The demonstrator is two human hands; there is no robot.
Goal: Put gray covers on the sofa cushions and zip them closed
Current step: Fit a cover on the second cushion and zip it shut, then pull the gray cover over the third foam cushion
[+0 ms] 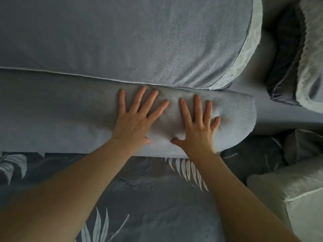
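Nearest: dark leaf-print fabric (139, 186) across the bottom, both forearms reaching over it. Pale cushion corner (286, 194) at near right.

Middle: gray-covered sofa cushion (236, 116), long, running left-right, its rounded end at right. Left hand (135, 119) and right hand (197, 124) lie flat on its top near the right end, side by side. Grip on both: fingers spread straight, palms pressing down, pinching nothing. Fabric dents and wrinkles between the hands, so soft filling, stretchy knit cover, light, not fragile. Zipper not visible; cannot tell if closed.

Far: second gray-covered cushion (139, 41) touching the first along a white piped seam, white lace trim (244, 55) on its right edge. Dark pillow (286, 63) far right.

Judgement: smoothing or seating the cover. To lift, take hold at the rounded end or near long edge; fabric bunches if only the cover is grabbed.
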